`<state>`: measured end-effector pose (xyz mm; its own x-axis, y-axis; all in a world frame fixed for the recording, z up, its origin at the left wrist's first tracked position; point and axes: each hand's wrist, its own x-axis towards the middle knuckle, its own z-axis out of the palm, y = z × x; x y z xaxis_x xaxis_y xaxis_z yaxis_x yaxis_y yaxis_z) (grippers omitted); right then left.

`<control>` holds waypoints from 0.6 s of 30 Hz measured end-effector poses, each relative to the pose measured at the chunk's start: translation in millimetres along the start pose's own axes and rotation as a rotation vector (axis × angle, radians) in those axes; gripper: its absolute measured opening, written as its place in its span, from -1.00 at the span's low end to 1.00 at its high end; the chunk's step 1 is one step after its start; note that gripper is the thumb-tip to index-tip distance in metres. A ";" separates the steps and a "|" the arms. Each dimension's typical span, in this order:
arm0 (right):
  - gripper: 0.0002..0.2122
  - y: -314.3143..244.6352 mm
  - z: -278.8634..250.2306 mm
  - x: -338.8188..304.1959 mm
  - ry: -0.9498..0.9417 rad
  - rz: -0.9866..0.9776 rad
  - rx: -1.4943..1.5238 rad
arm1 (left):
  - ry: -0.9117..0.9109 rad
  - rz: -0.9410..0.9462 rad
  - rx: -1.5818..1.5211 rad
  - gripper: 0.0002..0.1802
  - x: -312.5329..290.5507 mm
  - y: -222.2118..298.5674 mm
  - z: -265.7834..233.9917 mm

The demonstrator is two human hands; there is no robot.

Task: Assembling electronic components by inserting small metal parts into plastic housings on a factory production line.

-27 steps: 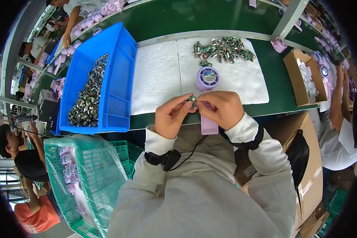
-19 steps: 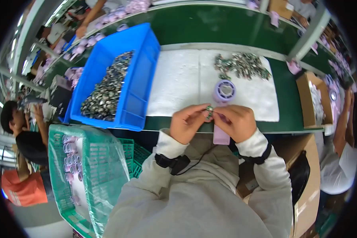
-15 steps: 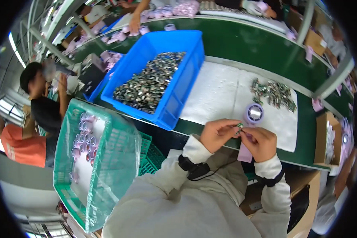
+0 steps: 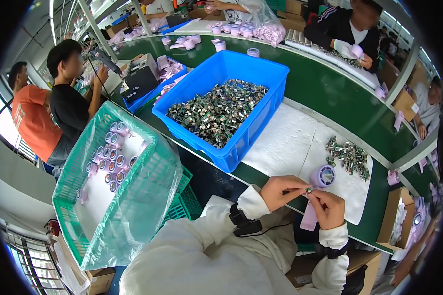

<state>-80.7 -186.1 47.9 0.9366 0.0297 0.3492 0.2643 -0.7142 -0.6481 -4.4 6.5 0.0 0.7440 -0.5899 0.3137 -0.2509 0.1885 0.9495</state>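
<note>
My left hand point(image 4: 282, 192) and my right hand point(image 4: 329, 208) meet over the near edge of the bench, fingertips pinched together. Between them is a small green circuit board point(image 4: 308, 190), mostly covered by the fingers. Just beyond and below the fingers lies a light purple handheld fan body point(image 4: 323, 176), its round head on the white foam sheet point(image 4: 280, 139). Its handle point(image 4: 309, 217) points toward me, under my hands. A loose pile of small circuit boards point(image 4: 348, 156) rests on the foam behind the fan body.
A blue bin point(image 4: 275, 98) full of small circuit boards stands left of the foam. Nearer left, a plastic-lined green crate point(image 4: 69, 206) holds several purple fan bodies. An open cardboard box point(image 4: 390, 216) is at right. Co-workers stand left and across the green bench point(image 4: 305, 86).
The whole view has shifted, showing more of the far bench and the co-workers. My hands stay pinched on the small circuit board, slightly turned; the fan body remains beneath them.
</note>
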 end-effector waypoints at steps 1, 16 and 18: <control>-0.91 -1.0 -1.7 -0.6 -0.034 0.010 0.025 | -0.015 0.037 0.058 -0.71 -1.8 2.3 -1.5; -0.87 8.1 -8.2 2.6 -0.147 0.020 0.175 | -0.108 -0.170 -0.116 -0.77 0.9 3.2 -10.2; -0.87 11.8 -8.2 5.5 -0.144 0.040 0.165 | -0.142 -0.160 -0.142 -0.75 4.8 1.3 -12.1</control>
<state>-74.3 -200.1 47.7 0.9671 0.1120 0.2283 0.2494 -0.5929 -0.7657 6.3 13.4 2.9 0.6703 -0.7235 0.1651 -0.0401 0.1869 0.9816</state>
